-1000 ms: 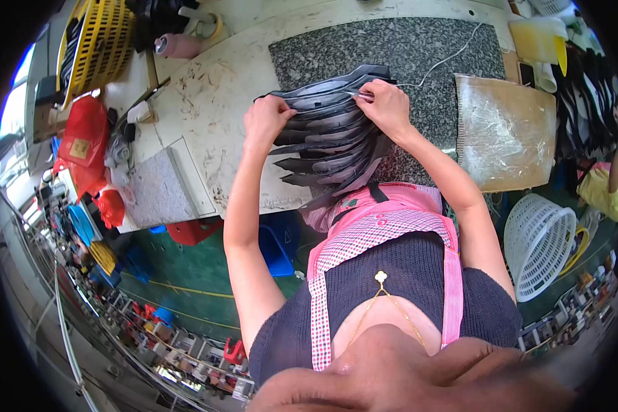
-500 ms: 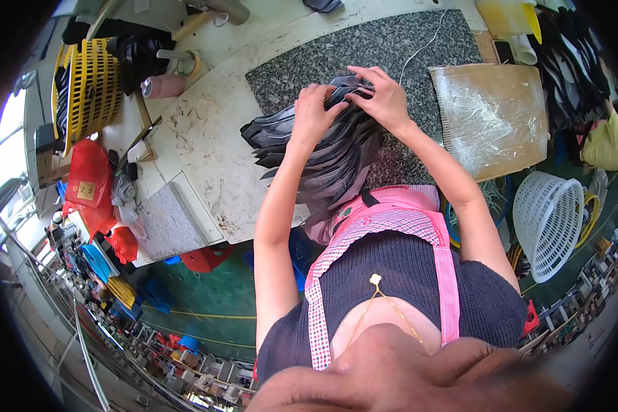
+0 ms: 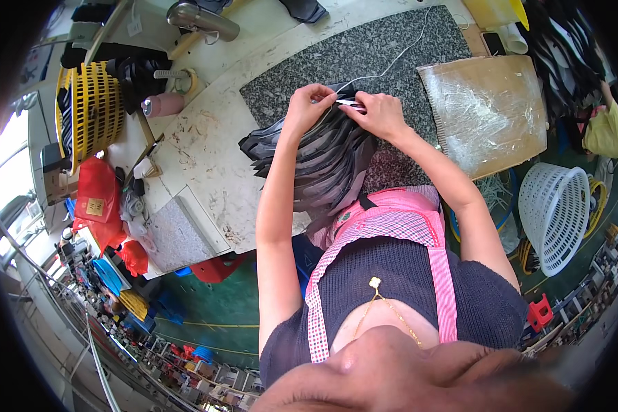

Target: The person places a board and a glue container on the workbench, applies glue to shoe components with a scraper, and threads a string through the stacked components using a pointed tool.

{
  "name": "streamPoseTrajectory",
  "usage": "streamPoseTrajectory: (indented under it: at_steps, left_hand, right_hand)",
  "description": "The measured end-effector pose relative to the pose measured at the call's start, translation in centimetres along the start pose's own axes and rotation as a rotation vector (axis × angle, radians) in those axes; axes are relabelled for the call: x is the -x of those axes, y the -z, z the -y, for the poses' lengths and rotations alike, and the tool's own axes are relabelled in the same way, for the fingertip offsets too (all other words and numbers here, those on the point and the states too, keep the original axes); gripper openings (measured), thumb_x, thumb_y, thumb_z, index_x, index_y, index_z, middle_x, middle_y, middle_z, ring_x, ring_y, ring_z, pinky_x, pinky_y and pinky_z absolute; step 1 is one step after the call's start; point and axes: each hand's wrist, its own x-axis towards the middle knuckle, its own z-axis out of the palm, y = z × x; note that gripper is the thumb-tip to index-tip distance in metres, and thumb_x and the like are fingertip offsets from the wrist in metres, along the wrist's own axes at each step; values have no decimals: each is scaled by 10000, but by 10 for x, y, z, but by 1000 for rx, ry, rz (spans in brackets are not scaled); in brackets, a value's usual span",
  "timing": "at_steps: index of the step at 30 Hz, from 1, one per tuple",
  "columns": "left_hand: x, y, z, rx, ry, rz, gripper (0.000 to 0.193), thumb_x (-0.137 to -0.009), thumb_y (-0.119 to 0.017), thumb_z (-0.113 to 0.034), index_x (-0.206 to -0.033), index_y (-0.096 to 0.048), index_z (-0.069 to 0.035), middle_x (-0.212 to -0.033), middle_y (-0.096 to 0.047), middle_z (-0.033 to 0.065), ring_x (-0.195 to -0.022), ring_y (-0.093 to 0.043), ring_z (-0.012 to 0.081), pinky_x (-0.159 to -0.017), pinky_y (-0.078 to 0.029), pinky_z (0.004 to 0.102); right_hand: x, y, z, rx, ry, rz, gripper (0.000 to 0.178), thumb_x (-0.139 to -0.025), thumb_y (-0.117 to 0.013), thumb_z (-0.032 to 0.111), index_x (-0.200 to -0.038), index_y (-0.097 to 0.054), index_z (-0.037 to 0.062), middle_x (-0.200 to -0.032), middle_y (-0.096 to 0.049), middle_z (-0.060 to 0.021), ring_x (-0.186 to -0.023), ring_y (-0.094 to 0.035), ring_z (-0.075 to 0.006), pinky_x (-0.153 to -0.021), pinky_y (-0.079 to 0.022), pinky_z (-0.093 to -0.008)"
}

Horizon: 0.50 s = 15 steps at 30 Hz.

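Note:
A fanned stack of dark grey and black flat pieces (image 3: 323, 165) lies on the table against my apron. My left hand (image 3: 309, 108) is closed at the stack's far end, its fingertips pinching a thin white cord (image 3: 386, 71). Opposite it, my right hand (image 3: 381, 115) is closed round a slim white-and-pink tool (image 3: 351, 104), whose pale tip points at the left fingertips. Its exact kind is too small to make out. The cord runs from the fingertips across the speckled stone slab (image 3: 309, 58) toward its far edge.
Scuffed cardboard (image 3: 487, 117) lies right of the slab. A yellow basket (image 3: 97, 110), pink bottle (image 3: 163, 105) and metal flask (image 3: 202, 20) stand at left. A red bag (image 3: 97, 199) hangs by the left table edge. A white basket (image 3: 553, 216) stands low at right.
The white cord has been drawn toward the stack and now reaches my left fingertips. A slim pale tool now shows in my right hand. Both hands have moved slightly nearer.

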Motion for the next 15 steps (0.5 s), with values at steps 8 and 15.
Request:
streamPoseTrajectory:
  at_steps: [8,15]
  left_hand:
    - [5,0,-1,-203,-210,-118,204,-748,-716,-206,-865,-698,-39,-799,-663,116,-768,-614,181,-691,-474,307]
    - [78,0,-15,36,-2,-109,133,-844,-645,-110,-902,-657,10,-734,-632,11,-669,-555,57,-574,-422,210]
  right_hand:
    - [-10,-11,8,60,130,-20,392,-775,-620,477,-686,-620,95,-602,-621,-124,-576,-639,-291,-508,-493,-417]
    - [24,31,16,-231,152,-62,256,-798,-657,335,-742,-590,94,-681,-612,-61,-572,-630,-237,-485,-473,-365]
